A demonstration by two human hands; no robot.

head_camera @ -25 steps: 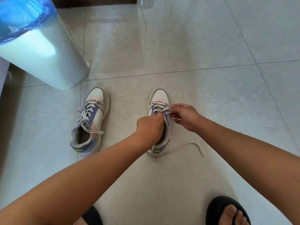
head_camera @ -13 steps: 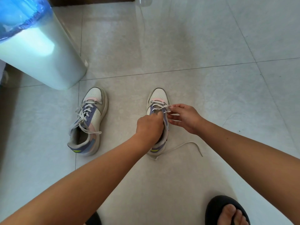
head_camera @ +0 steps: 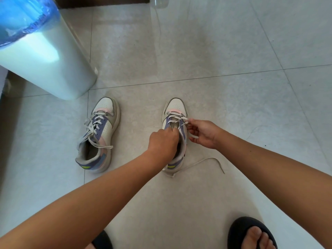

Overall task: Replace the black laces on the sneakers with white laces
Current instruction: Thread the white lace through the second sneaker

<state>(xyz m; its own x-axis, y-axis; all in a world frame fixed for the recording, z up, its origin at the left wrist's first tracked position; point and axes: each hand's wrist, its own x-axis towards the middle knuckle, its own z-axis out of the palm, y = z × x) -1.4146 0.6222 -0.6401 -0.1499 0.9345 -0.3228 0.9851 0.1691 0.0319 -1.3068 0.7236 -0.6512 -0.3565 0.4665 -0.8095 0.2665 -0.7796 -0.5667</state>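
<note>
Two white, purple and pink sneakers stand on the tiled floor, toes pointing away from me. The left sneaker [head_camera: 99, 133] is fully threaded with a white lace, its ends loose. On the right sneaker [head_camera: 175, 112] a white lace [head_camera: 177, 117] crosses only the front eyelets. My left hand [head_camera: 162, 142] grips the tongue and upper of this shoe, hiding its middle. My right hand [head_camera: 203, 133] pinches the lace at the shoe's right side. One free lace end [head_camera: 206, 159] trails over the floor to the right.
A pale bin [head_camera: 45, 56] with a blue liner stands at the back left, close to the left sneaker. My feet in black sandals [head_camera: 251, 232] are at the bottom edge. Light floor tiles [head_camera: 233, 51] stretch ahead and to the right.
My right hand has shifted slightly right and toward me along the lace. My left hand stays gripping the right sneaker. Neither sneaker has moved.
</note>
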